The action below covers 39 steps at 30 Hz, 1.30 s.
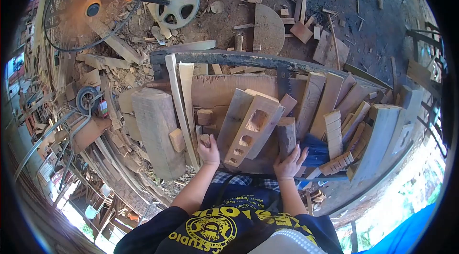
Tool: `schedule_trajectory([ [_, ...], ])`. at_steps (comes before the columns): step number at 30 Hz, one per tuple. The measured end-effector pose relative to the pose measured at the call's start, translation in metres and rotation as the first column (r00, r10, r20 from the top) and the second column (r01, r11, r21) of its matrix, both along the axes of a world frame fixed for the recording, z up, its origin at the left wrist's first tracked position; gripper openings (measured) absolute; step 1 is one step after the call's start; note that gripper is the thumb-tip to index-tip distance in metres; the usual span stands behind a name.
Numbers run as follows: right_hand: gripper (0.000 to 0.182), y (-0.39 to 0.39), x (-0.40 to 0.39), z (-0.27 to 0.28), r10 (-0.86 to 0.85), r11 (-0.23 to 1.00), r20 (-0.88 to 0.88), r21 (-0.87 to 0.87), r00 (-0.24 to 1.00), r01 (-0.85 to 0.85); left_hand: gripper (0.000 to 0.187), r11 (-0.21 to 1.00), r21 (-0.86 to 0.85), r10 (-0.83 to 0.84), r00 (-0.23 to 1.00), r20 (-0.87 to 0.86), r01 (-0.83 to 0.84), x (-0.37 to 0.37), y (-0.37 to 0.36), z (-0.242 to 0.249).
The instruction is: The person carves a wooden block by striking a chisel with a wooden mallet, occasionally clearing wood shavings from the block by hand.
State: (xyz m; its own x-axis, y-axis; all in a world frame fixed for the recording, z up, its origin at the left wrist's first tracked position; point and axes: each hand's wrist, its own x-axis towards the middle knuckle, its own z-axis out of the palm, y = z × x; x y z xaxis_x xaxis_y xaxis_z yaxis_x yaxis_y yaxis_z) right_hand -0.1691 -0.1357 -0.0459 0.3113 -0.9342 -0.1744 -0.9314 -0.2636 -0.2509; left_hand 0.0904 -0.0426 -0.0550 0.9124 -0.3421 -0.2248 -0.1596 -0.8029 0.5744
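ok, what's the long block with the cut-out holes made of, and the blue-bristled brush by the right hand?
The long pale block with two cut-out holes: bare unfinished wood, judging by visible grain, raw pale faces and rough-edged mortises. The blue-bristled brush: bristles look synthetic, given the uniform bright blue; its handle is mostly hidden, so material unclear. The right hand rests on a weathered grey wood block, dull and uncoated.

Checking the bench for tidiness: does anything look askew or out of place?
Yes. The mortised plank lies tilted across other boards, between the left hand and right hand. Offcuts litter the ground beyond the bench.
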Motion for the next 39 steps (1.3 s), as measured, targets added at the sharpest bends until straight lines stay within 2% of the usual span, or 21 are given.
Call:
schedule_trajectory([
  [4,0.085,-0.005,0.003,0.009,-0.006,0.998,-0.043,0.064,0.999,0.009,0.024,0.988,-0.132,0.089,0.994,0.056,-0.081,-0.009,-0.014,0.002],
  [5,0.085,-0.003,-0.002,0.010,0.014,0.994,-0.066,0.111,0.998,-0.007,0.024,0.993,-0.086,0.081,0.995,-0.050,-0.085,-0.008,-0.007,0.000],
  [6,0.084,-0.002,-0.004,0.007,0.016,0.998,-0.058,0.061,0.998,-0.012,0.024,0.995,-0.041,0.084,0.986,-0.143,-0.091,-0.004,0.004,-0.002],
  [7,0.084,0.002,-0.003,0.001,0.022,1.000,-0.031,0.003,0.999,-0.022,0.024,0.994,-0.031,0.099,0.979,-0.177,-0.106,-0.003,0.009,-0.003],
  [8,0.084,0.003,-0.002,-0.001,0.054,0.998,-0.009,0.037,0.998,-0.054,0.024,0.991,-0.029,0.120,0.973,-0.200,-0.128,-0.003,0.010,-0.005],
  [10,0.077,0.002,0.000,0.000,0.024,0.999,-0.050,-0.027,0.998,-0.025,0.024,0.991,-0.029,0.122,0.980,-0.160,-0.129,-0.006,0.013,-0.011],
  [11,0.077,0.002,0.002,-0.001,0.053,0.999,-0.036,0.000,0.998,-0.053,0.024,0.991,-0.063,0.106,0.985,-0.134,-0.115,-0.004,0.007,-0.005],
  [13,0.076,0.003,0.003,-0.002,0.034,0.998,-0.076,-0.053,0.997,-0.038,0.024,0.993,-0.108,0.036,0.998,-0.051,-0.042,-0.001,0.011,-0.013],
  [16,0.080,0.006,-0.001,-0.007,0.023,0.999,-0.081,-0.037,0.996,-0.026,0.025,0.996,-0.064,0.059,0.992,-0.113,-0.067,0.001,-0.002,0.003],
  [17,0.080,0.007,-0.002,-0.006,0.039,0.999,-0.089,-0.025,0.995,-0.041,0.026,0.996,-0.078,0.037,0.998,-0.046,-0.041,0.000,0.002,-0.004],
  [30,0.082,0.004,-0.001,-0.005,0.018,0.998,-0.086,-0.050,0.996,-0.022,0.028,0.995,-0.085,0.050,0.997,-0.050,-0.054,-0.001,0.002,-0.006],
  [33,0.089,0.005,-0.004,-0.005,0.041,0.999,-0.040,-0.031,0.998,-0.042,0.030,0.993,-0.096,0.070,0.995,-0.065,-0.076,-0.006,0.006,-0.010],
  [36,0.084,0.003,-0.002,0.001,0.047,0.999,-0.040,-0.011,0.998,-0.048,0.031,0.995,-0.068,0.071,0.996,-0.053,-0.075,-0.005,0.001,-0.003],
  [37,0.095,0.003,-0.003,-0.001,0.038,0.999,-0.017,-0.008,0.999,-0.038,0.031,0.997,-0.023,0.069,0.997,-0.038,-0.070,-0.004,0.000,0.000],
  [39,0.095,0.002,-0.004,0.000,0.004,1.000,-0.001,0.014,1.000,-0.004,0.029,0.995,-0.046,0.091,0.994,-0.064,-0.094,-0.005,0.001,-0.004],
])
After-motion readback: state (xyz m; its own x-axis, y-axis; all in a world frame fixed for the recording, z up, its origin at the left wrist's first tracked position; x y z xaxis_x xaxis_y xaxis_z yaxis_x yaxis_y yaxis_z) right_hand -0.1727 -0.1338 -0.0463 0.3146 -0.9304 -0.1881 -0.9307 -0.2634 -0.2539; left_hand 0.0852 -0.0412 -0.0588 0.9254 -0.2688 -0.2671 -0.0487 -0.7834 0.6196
